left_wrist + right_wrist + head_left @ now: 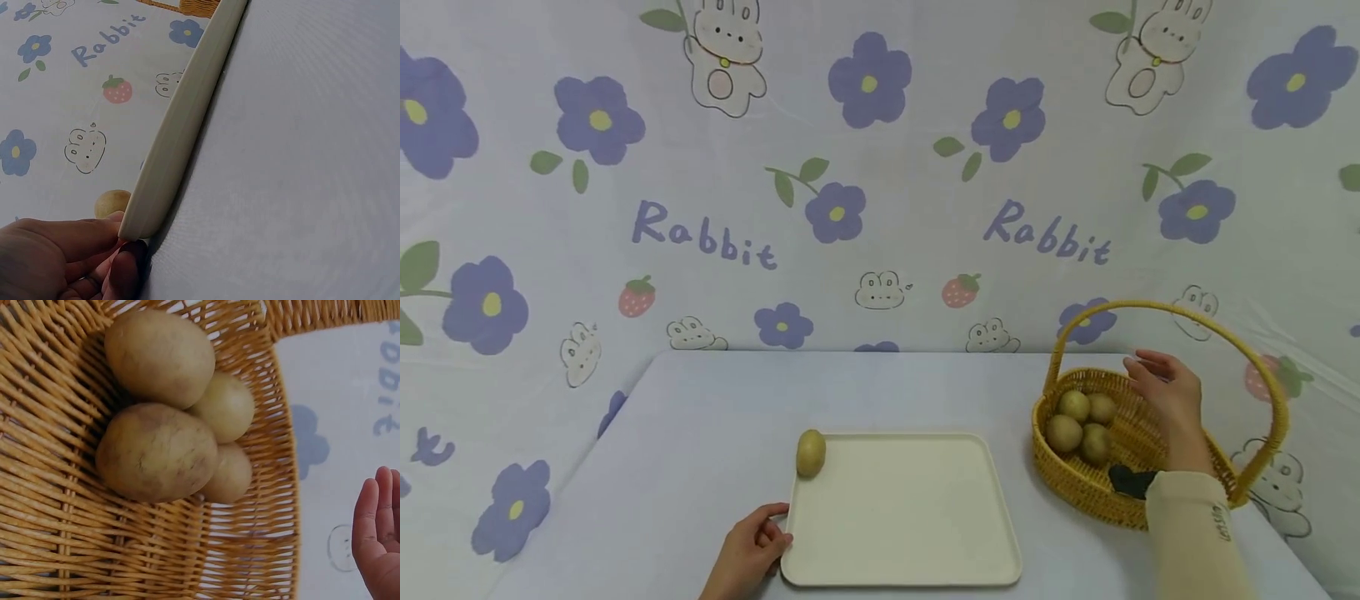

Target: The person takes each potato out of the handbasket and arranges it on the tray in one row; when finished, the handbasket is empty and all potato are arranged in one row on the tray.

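My left hand (749, 546) pinches the left rim of a cream rectangular tray (902, 517), with the thumb on the rim in the left wrist view and fingers curled under the edge. One potato (811, 453) lies at the tray's far left corner, and part of it (112, 204) shows behind the thumb. At the right stands a yellow wicker basket (1075, 492) with a tall arched handle. Several potatoes (156, 453) are bunched together inside it. Over the basket, under the handle, my right hand (1168, 392) is raised with loosely bent fingers, holding nothing.
A pale cloth covers the table (722, 417). Behind it hangs a printed cloth (910, 167) with purple flowers, rabbits and strawberries. The basket's handle (1187, 312) arches over my right forearm. A black piece (1129, 482) sits against my right wrist.
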The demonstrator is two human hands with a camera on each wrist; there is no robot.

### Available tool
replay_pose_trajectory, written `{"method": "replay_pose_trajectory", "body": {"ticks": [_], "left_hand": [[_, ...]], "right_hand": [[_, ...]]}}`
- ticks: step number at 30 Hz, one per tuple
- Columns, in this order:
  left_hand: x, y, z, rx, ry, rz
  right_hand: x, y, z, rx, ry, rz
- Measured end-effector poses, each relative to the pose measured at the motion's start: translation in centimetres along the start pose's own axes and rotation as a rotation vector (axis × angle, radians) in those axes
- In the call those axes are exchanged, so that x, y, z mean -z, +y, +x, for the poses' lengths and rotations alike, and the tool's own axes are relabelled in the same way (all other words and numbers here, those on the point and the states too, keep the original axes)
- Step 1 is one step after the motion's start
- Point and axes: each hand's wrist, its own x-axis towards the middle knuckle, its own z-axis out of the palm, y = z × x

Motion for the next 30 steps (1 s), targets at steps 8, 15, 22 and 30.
{"method": "replay_pose_trajectory", "body": {"ticks": [8,15,22,30], "left_hand": [[0.0,0.3,0.3,0.012,-0.017,0.038],[0.3,0.2,0.3,0.005,-0.038,0.023],[0.4,0.0,0.1,-0.015,-0.042,-0.015],[0.3,-0.2,0.2,-0.015,-0.052,-0.012]], "right_hand": [[0.8,1.7,1.2,-0.08,0.058,0.041],[0.9,3.8,1.9,-0.065,0.068,-0.069],[0.2,5.4,2.0,0.045,-0.162,-0.558],[-0.6,6.9,2.1,0.216,-0.46,-0.723]]}}
